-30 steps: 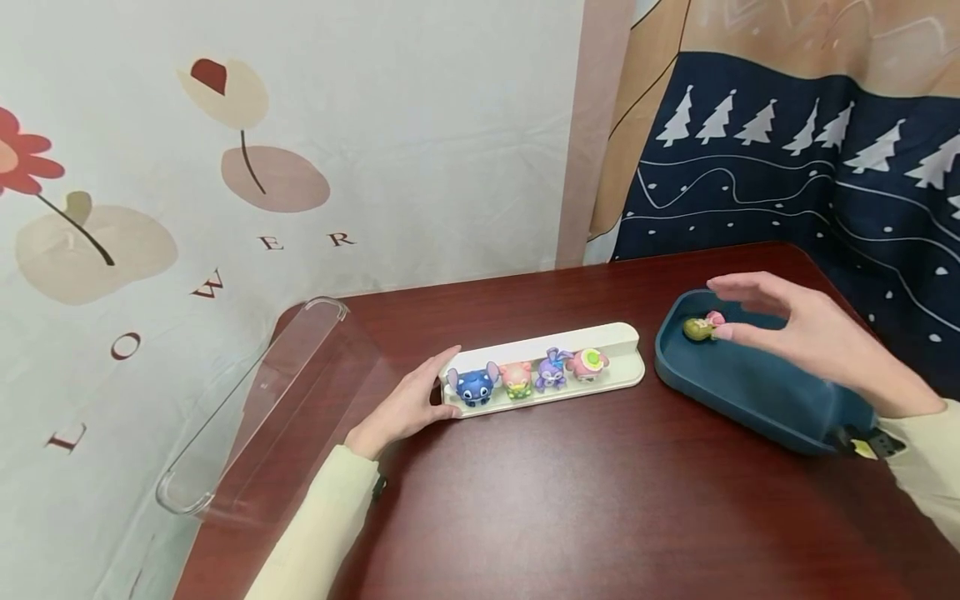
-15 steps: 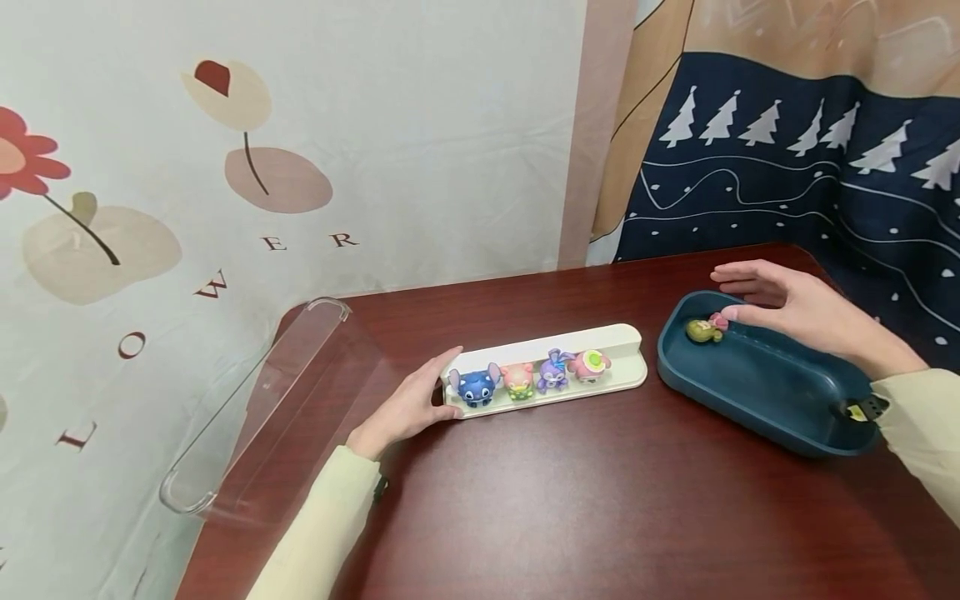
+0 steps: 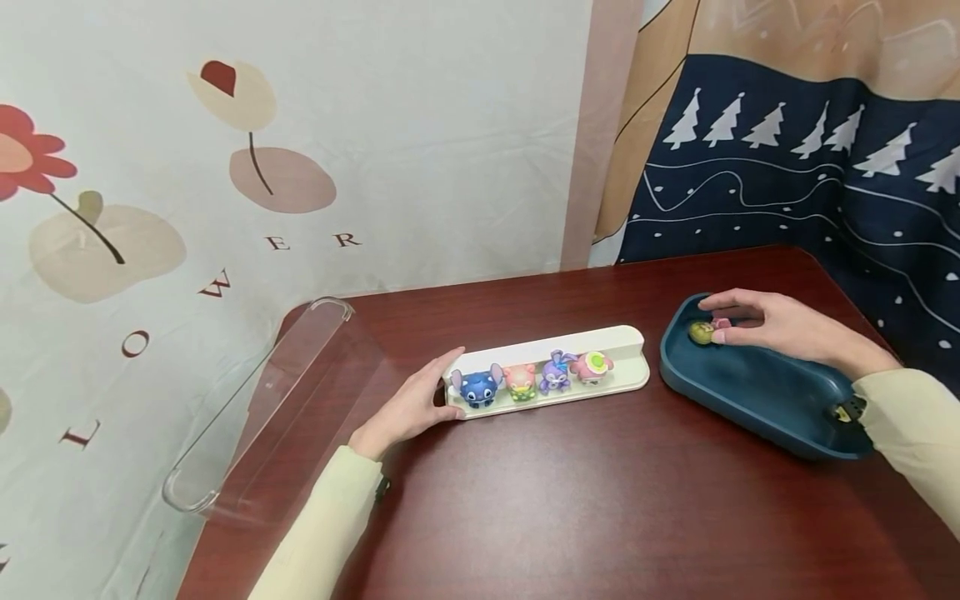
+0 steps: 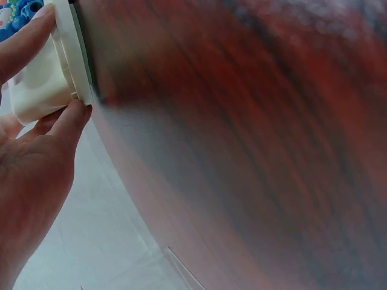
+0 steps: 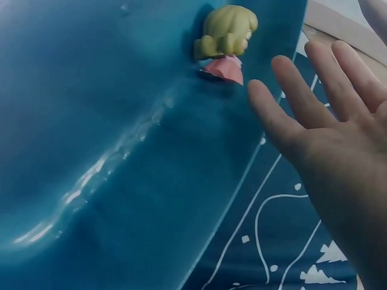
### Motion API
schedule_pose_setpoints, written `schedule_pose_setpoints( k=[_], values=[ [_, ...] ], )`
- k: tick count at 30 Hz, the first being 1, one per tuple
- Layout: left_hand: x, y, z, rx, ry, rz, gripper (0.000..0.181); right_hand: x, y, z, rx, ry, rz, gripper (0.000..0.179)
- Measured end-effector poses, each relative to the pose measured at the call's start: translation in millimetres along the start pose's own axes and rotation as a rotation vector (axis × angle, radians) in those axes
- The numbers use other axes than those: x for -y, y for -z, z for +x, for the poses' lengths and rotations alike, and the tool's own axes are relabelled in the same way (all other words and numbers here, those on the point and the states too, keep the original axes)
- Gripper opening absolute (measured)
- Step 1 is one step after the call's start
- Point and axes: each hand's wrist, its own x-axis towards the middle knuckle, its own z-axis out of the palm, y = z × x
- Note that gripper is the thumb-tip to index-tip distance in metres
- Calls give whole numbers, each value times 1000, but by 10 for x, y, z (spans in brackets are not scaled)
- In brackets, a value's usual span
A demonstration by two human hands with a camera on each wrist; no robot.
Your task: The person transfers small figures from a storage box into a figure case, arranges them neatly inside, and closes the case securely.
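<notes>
My left hand [image 3: 408, 408] grips the left end of a long white display base [image 3: 555, 344], thumb at the front edge and fingers behind. In a row on it stand a blue big-eared figurine [image 3: 478, 388], a pink one [image 3: 520, 382], a purple rabbit figurine [image 3: 556, 372] and a pink one with a fried egg on its head [image 3: 594, 367]. My right hand [image 3: 787, 333] is over the dark blue tray [image 3: 757, 392]. Its fingers extend around a yellow-haired figurine [image 5: 228, 33] in a pink dress, which lies in the tray; the right wrist view shows the fingertips apart from it.
A clear plastic cover [image 3: 262, 408] lies at the left side of the dark red wooden table [image 3: 570, 500], overlapping its edge. A pale printed cloth [image 3: 450, 150] hangs behind, and a navy curtain with trees [image 3: 780, 183] hangs at the right.
My right hand first rose away from the figurine in the tray, then came down and left close around it. The left hand keeps its grip on the base.
</notes>
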Motion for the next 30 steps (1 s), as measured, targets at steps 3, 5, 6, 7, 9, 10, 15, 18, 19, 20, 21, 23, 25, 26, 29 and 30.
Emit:
schedule_pose_setpoints(
  k=[3, 5, 6, 7, 9, 10, 15, 18, 19, 20, 21, 23, 25, 26, 29, 30],
  values=[
    [-3, 1, 5, 1, -3, 1, 98, -47, -42, 20, 7, 2, -15, 57],
    [-1, -1, 9, 2, -3, 3, 98, -74, -66, 36, 6, -3, -32, 58],
    [0, -2, 11, 2, -1, 4, 99, -88, -76, 44, 8, -7, -35, 59],
    [1, -4, 12, 3, 1, 5, 99, -101, -85, 53, 12, -11, -38, 59],
    [4, -7, 13, 4, 2, 9, 99, -128, -98, 74, 16, -22, -51, 60],
    [6, -7, 13, 4, 2, 11, 99, -136, -103, 83, 18, -23, -55, 60],
    [3, -4, 8, 3, 3, 17, 99, -160, -129, 116, 23, -11, -75, 61],
    [0, -5, 6, 3, 5, 16, 99, -146, -135, 108, 24, -9, -86, 62],
    [0, -5, 5, 3, 5, 16, 99, -142, -137, 101, 25, -10, -87, 62],
    [1, -6, 4, 3, 5, 16, 99, -137, -139, 93, 27, -9, -88, 63],
    [1, -6, 4, 3, 4, 15, 99, -132, -141, 83, 29, -11, -85, 63],
    [2, -6, 4, 2, 3, 15, 99, -122, -145, 64, 36, -11, -77, 64],
    [2, -5, 3, 1, 1, 14, 99, -111, -148, 47, 46, -13, -61, 65],
    [1, -5, 2, 0, 1, 13, 99, -106, -150, 41, 52, -15, -51, 65],
    [0, -4, -1, 0, 1, 13, 99, -89, -156, 32, 59, -14, -30, 63],
    [0, -4, -2, 0, 1, 13, 99, -86, -159, 33, 60, -13, -28, 62]
  ],
)
